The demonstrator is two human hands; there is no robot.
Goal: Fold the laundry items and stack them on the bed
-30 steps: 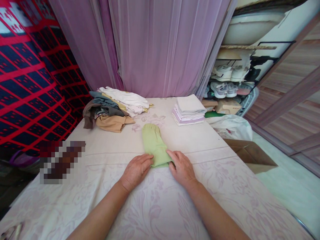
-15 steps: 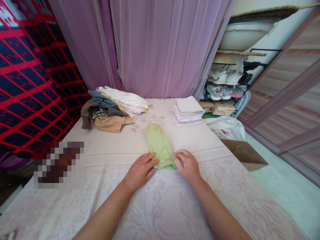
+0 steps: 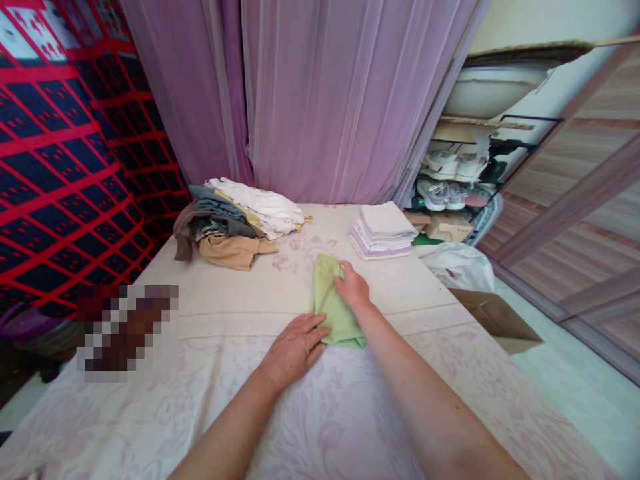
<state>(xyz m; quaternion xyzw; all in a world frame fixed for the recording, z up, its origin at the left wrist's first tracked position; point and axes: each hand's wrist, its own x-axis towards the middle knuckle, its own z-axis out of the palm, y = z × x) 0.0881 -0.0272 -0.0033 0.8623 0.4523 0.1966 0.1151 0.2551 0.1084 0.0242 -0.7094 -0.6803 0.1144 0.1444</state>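
Observation:
A light green garment point(image 3: 339, 321) with a gathered top edge lies folded into a narrow shape on the bed, in front of me. Flat on its lower left edge rests my left hand point(image 3: 294, 347), palm down with the fingers stretched out. My right hand point(image 3: 354, 285) is closed on the garment's right edge near the gathered top, thumb on the cloth; its other fingers are partly hidden. The cloth creases where it is pinched.
A loose heap of clothes point(image 3: 230, 220) lies at the bed's far left, and a neat stack of folded cloths point(image 3: 383, 233) at the far right. Purple curtains point(image 3: 325, 100) hang behind. Right of the bed stand a shoe rack point(image 3: 453, 167) and a cardboard box point(image 3: 493, 320).
My right hand has moved from the garment's lower right corner up to its upper right edge and closed there. My left hand stays on the lower left. The view has shifted slightly.

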